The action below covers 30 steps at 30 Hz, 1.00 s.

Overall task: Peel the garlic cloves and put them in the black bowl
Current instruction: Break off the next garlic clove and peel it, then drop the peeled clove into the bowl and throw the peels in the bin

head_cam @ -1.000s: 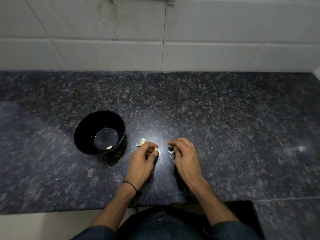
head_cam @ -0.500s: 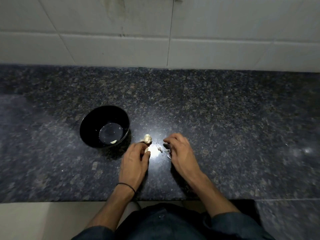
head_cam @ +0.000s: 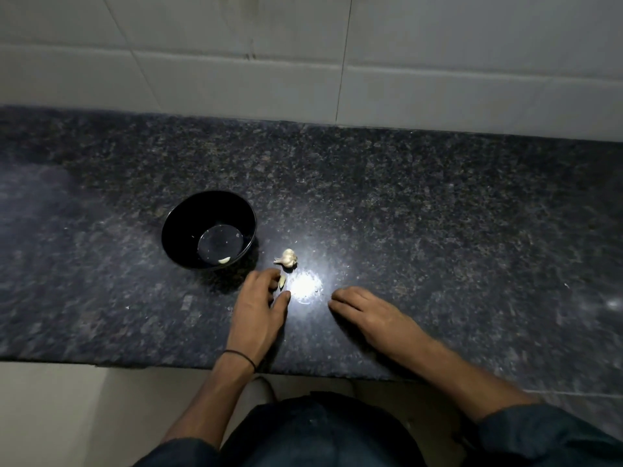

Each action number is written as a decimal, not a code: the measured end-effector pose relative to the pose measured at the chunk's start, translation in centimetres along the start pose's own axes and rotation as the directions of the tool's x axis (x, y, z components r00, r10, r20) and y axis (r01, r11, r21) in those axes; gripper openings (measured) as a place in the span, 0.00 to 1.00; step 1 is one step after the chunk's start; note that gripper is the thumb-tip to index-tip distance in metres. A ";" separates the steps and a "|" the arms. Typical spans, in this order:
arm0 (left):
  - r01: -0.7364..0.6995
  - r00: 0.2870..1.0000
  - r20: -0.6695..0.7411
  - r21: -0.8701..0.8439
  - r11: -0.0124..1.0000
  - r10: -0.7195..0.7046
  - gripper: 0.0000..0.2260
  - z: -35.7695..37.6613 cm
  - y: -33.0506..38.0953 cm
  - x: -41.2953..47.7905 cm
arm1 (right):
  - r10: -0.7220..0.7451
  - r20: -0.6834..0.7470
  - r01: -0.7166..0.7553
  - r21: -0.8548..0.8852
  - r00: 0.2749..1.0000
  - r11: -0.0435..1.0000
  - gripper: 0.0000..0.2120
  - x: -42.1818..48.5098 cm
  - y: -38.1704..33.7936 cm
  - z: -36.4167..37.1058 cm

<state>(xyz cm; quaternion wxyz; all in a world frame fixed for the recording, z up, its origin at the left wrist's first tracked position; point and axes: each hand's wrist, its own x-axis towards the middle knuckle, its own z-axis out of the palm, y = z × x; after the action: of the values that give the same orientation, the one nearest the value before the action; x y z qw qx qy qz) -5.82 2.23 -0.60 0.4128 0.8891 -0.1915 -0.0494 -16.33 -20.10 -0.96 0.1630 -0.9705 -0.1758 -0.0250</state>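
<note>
On the dark tabletop [head_cam: 438, 214] the right hand [head_cam: 365, 311] has slid to the lower right of the glare, fingers flat and together, holding nothing. The left hand [head_cam: 259, 308] has loosened, fingers bent, thumb apart. The black bowl [head_cam: 182, 224], centre-left, holds one peeled clove [head_cam: 224, 260]. Beside the left fingertips lies a loose clove [head_cam: 282, 282], long axis up-frame, pointing at the garlic bulb [head_cam: 287, 257].

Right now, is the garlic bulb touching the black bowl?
Apart. The head view shows bare counter between the garlic bulb and the black bowl.
</note>
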 end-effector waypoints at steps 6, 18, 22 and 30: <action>-0.014 0.993 -0.116 0.023 1.000 0.017 0.15 0.2 0.7 -2.3 | -0.009 -0.127 0.008 -0.004 0.992 1.000 0.14 -1.4 0.5 0.9; -0.044 0.994 -0.091 0.188 0.981 0.062 0.09 2.1 2.0 -6.3 | -0.049 -0.255 0.032 -0.071 0.966 0.997 0.13 -1.1 0.2 1.4; -0.054 0.993 -0.092 0.200 0.978 0.073 0.07 2.4 2.4 -6.1 | 0.150 -0.318 -0.115 0.128 0.936 0.985 0.10 -0.5 -0.6 1.6; -0.175 0.984 0.017 0.050 0.983 0.175 0.06 2.8 3.0 -3.5 | 0.896 0.159 -0.213 0.974 0.415 -0.075 0.08 -0.1 -2.1 -1.3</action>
<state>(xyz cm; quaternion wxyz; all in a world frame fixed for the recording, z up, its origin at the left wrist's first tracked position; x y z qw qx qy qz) -10.62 -0.21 -0.39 0.3916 0.8787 -0.2728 -0.0138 -17.14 -18.66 0.96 0.7227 -0.5726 0.3654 -0.1274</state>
